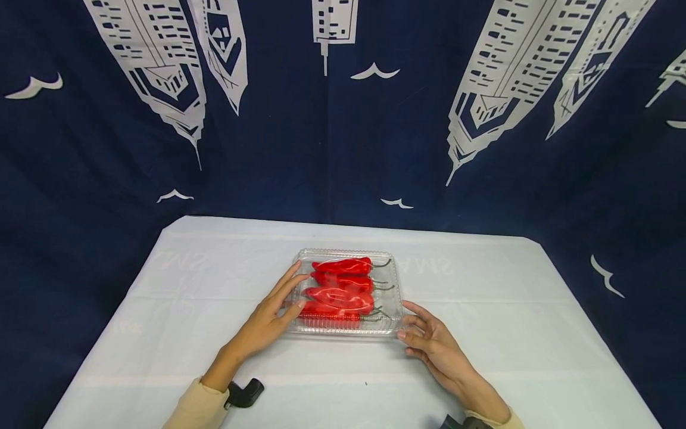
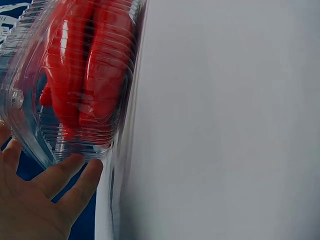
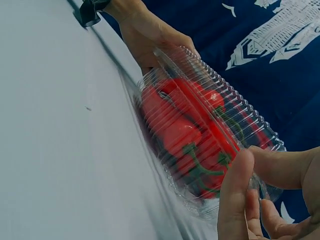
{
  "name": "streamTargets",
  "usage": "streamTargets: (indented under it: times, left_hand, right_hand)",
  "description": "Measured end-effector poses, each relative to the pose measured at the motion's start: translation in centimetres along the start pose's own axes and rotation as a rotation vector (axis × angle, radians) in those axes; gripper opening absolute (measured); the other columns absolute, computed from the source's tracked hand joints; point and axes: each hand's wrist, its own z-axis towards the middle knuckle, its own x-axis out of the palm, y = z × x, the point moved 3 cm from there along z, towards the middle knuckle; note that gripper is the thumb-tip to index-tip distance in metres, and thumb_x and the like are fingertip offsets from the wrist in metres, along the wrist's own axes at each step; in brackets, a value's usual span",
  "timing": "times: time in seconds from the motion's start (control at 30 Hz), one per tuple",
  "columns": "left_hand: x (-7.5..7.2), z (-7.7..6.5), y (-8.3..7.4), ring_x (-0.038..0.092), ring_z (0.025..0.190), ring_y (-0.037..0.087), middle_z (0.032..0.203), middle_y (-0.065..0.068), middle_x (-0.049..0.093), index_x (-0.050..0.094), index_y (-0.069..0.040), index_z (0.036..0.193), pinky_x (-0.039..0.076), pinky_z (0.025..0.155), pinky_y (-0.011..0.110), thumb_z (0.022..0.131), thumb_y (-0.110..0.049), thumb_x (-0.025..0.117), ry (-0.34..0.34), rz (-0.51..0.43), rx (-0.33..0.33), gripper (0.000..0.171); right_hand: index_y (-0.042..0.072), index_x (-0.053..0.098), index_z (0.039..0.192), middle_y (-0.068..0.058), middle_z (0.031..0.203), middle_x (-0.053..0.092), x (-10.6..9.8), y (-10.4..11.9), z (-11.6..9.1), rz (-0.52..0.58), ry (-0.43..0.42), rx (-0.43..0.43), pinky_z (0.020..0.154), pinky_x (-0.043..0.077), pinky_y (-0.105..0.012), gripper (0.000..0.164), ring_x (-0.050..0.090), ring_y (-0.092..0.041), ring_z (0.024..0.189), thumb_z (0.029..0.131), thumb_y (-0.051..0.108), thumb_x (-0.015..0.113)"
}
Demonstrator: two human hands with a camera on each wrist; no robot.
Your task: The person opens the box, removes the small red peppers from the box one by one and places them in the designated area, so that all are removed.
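A clear plastic clamshell box (image 1: 343,330) lies on the white table with its lid down. Several red chili peppers (image 1: 340,298) with green stems lie side by side inside it. My left hand (image 1: 268,322) reaches along the box's left side, fingers spread, with the fingertips at the rim and thumb by the near left corner. On the opposite side, my right hand (image 1: 436,348) has loosely bent fingers at the right edge and its thumb tip by the near right corner. In the right wrist view, the thumb (image 3: 235,200) overlaps the ribbed end of the box.
White cloth covers the table (image 1: 177,333), with table surface all around the box. Behind it hangs a dark blue curtain (image 1: 300,167) printed with white buildings and birds. A black wrist strap piece (image 1: 246,393) sticks out beside the left sleeve.
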Motion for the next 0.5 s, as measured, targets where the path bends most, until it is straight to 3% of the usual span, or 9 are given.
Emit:
streamTargets:
  times: [0.33, 0.5]
  left_hand:
    - [0.0, 0.0, 0.1, 0.024, 0.152, 0.026, 0.168, -0.012, 0.012, 0.040, -0.026, 0.154, 0.047, 0.105, 0.056, 0.102, -0.038, 0.057, 0.000, 0.008, -0.005, 0.056]
    - [0.1, 0.0, 0.1, 0.021, 0.153, 0.026, 0.168, -0.009, 0.013, 0.040, -0.025, 0.154, 0.044, 0.107, 0.058, 0.102, -0.037, 0.057, 0.000, 0.003, 0.002, 0.056]
  right_hand:
    - [0.011, 0.033, 0.152, -0.008, 0.134, 0.042, 0.8, 0.1, -0.3, 0.011, -0.105, 0.038, 0.070, 0.056, -0.022, 0.076, 0.062, -0.008, 0.089, 0.088, 0.004, 0.073]
    - [0.003, 0.034, 0.150, -0.012, 0.141, 0.043, 1.0, 0.1, -0.5, 0.018, -0.137, 0.033, 0.071, 0.055, -0.021, 0.072, 0.063, -0.009, 0.092, 0.089, 0.002, 0.071]
